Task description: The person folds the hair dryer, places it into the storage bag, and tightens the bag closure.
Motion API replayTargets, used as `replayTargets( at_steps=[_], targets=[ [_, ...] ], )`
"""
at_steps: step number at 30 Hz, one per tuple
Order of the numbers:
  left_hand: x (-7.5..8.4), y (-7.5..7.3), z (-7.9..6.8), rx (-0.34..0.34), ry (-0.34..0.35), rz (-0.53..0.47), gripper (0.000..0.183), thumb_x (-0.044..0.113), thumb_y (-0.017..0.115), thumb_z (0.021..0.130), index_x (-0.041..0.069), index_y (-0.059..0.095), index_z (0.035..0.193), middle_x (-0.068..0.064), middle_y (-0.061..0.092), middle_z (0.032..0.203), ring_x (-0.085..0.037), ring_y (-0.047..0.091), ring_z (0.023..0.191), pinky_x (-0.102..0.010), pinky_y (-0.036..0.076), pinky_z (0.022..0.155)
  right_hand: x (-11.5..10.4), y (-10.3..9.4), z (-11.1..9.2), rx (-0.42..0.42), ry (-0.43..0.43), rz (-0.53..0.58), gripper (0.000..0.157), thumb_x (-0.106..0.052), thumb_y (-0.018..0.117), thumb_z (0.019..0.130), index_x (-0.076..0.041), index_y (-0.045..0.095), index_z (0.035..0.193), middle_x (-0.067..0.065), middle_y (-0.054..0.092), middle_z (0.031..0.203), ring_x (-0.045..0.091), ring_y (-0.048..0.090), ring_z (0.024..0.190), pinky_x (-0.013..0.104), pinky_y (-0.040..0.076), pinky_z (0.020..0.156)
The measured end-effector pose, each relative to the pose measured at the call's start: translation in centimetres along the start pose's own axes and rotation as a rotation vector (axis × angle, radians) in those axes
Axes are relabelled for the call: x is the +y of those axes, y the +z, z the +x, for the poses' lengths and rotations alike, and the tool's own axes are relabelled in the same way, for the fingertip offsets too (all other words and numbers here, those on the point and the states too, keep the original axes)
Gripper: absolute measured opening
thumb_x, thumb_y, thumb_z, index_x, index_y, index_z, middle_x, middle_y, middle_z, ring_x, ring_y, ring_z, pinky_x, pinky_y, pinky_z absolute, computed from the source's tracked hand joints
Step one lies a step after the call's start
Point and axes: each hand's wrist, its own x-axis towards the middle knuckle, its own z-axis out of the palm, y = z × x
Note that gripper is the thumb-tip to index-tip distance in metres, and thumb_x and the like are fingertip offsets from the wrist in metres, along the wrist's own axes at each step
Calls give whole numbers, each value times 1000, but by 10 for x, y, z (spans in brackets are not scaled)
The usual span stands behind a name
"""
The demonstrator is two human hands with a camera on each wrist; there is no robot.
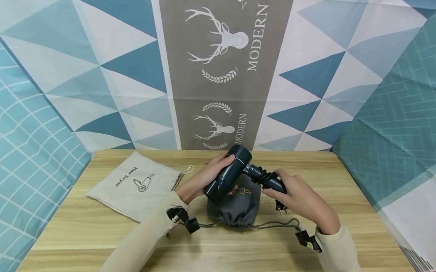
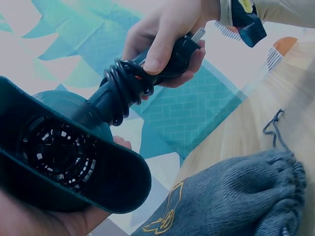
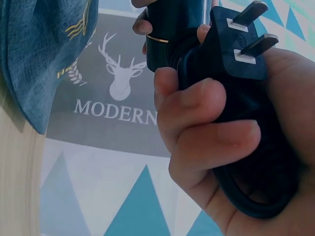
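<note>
A dark hair dryer is held above the table in both hands. My left hand grips its barrel, and the nozzle opening with a round grille faces the left wrist camera. Around the handle end my right hand curls its fingers. The black power cord is coiled around the handle, and its two-pin plug sticks out beside the right fingers. Beneath the dryer lies a dark grey drawstring pouch with a yellow print, partly hidden by the dryer.
On the table's left side a beige drawstring bag printed "Hair Dryer" lies flat. The pouch's cords stretch sideways over the wooden table. Patterned cloth hangs behind the table and at its sides.
</note>
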Motion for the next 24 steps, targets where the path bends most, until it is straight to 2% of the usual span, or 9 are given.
replayTargets(
  at_steps=[4,13,18,24],
  targets=[
    [4,5,-11,31,-2,9,46,43,38,94,25,26,135,-22,51,106,-32,62,76,-56,48,69,-6,0,-3,3,-11,-1,58,-55,53,82,-10,43,116,-2,55,63,9,50,45,26,43,42],
    [11,13,-38,81,-11,41,47,45,37,94,24,26,135,-20,50,108,-32,62,80,-52,49,66,-23,2,-12,-20,-18,30,55,-54,54,81,-15,42,118,-4,56,65,9,52,47,26,44,43],
    [12,21,-53,113,22,32,44,42,35,95,24,27,134,-20,48,109,-36,61,80,-49,50,64,-33,2,-17,-35,-27,38,50,-53,54,82,-19,42,116,-6,57,68,8,53,49,25,45,45],
    [13,29,-64,162,101,13,40,36,39,96,26,29,134,-20,46,112,-35,61,76,-47,51,62,-46,-1,-29,-42,-20,43,53,-54,54,81,-21,39,121,-7,57,67,8,53,47,25,45,43]
  ],
)
